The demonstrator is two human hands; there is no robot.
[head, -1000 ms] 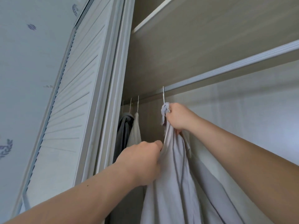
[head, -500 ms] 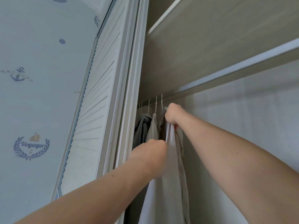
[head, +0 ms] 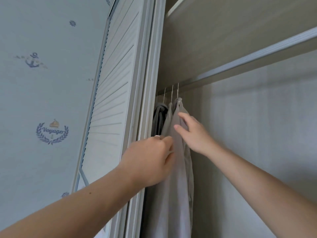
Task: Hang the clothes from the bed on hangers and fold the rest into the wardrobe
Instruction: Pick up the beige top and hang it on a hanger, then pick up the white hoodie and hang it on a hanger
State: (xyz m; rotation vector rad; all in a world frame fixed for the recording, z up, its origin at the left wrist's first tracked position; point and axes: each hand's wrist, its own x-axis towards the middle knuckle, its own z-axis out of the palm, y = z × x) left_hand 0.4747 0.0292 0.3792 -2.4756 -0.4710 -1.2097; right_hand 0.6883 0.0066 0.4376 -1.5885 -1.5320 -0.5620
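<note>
Head view: your two hands on a light grey shirt (head: 179, 182) hanging inside the open wardrobe, centre of the frame.

The shirt hangs on a wire hanger (head: 178, 91) hooked on the metal rail (head: 240, 65), which runs from centre to upper right beneath a shelf (head: 223, 31). Your left hand (head: 151, 160), low and centre-left, has its fingers curled and pinches the shirt's front edge; it wears a ring (head: 157, 136). Your right hand (head: 193, 134), just right of centre, is spread with fingers straight, its fingertips (head: 180, 114) touching the shirt near the shoulder. Just left of the shirt hang a beige garment (head: 169, 117) and a dark grey garment (head: 159, 115), each on its own hook. A white louvred door (head: 111, 100) stands left of the opening, beside pale blue wallpaper (head: 42, 91) with an anchor and a "Voyager" emblem (head: 52, 131).
</note>
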